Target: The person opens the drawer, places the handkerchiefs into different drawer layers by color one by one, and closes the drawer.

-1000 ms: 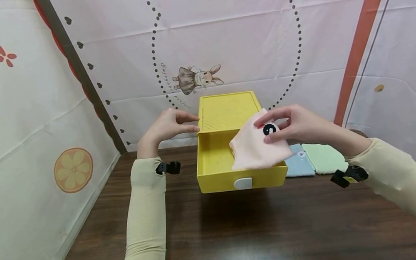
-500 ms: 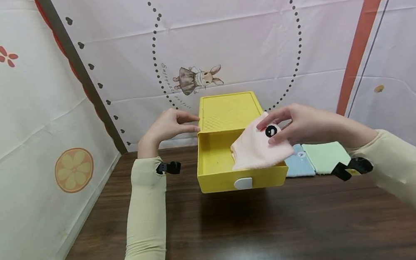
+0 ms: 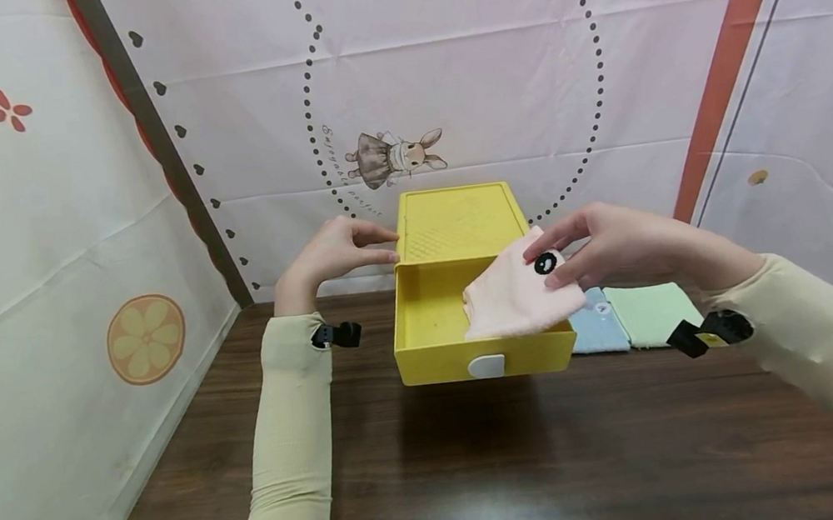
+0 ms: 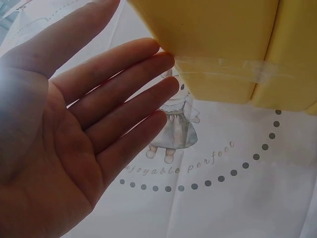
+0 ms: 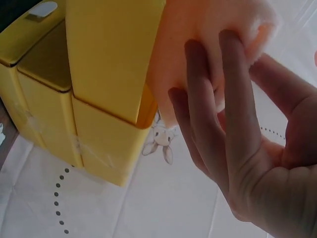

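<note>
A yellow drawer unit (image 3: 461, 220) stands at the back, its top drawer (image 3: 437, 365) pulled out with a white handle on the front. My left hand (image 3: 331, 253) has its fingertips at the unit's left side; in the left wrist view the fingers (image 4: 124, 94) lie nearly straight. Over the right part of the drawer, my right hand (image 3: 614, 245) pinches a folded pink towel (image 3: 514, 301) bearing a black round patch. In the right wrist view, the fingers press along the towel (image 5: 198, 25) with the thumb on its other side. The towel's lower edge overlaps the drawer front.
A folded blue towel (image 3: 595, 331) and a folded green towel (image 3: 648, 313) lie side by side on the dark wooden table (image 3: 482, 471), right of the drawer. Printed cloth walls (image 3: 458, 63) enclose the back and sides.
My right hand has shifted slightly right and a little down, and the pink towel has sunk slightly with it. The left hand and the drawer have stayed put.
</note>
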Demonstrator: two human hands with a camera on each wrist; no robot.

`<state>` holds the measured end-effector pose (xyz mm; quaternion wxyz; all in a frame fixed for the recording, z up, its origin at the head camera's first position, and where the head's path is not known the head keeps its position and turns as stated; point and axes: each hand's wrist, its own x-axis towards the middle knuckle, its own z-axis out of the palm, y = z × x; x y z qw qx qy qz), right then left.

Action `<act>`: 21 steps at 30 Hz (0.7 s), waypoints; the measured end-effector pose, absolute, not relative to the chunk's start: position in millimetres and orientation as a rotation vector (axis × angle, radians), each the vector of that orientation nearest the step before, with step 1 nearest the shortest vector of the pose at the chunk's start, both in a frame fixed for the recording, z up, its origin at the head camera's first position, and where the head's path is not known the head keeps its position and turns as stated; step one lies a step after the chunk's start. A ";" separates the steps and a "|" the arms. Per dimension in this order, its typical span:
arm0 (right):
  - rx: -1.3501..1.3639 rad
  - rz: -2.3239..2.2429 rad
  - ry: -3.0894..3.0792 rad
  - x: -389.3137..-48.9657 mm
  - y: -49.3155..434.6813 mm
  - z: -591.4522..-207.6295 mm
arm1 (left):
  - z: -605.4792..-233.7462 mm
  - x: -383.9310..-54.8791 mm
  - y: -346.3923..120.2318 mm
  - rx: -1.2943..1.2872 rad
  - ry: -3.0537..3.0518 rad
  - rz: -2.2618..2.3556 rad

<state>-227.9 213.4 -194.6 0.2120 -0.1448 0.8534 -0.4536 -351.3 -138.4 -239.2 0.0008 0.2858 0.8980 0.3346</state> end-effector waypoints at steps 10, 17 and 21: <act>-0.417 -1.201 2.458 -227.0 206.9 -199.2 | -239.4 -351.7 -137.0 0.903 2.822 1.049; -0.482 -1.054 2.578 -225.6 205.7 -204.6 | -240.7 -352.7 -136.9 0.903 2.815 1.052; -0.480 -1.047 2.590 -227.0 204.3 -208.3 | -240.6 -352.0 -137.8 0.896 2.824 1.039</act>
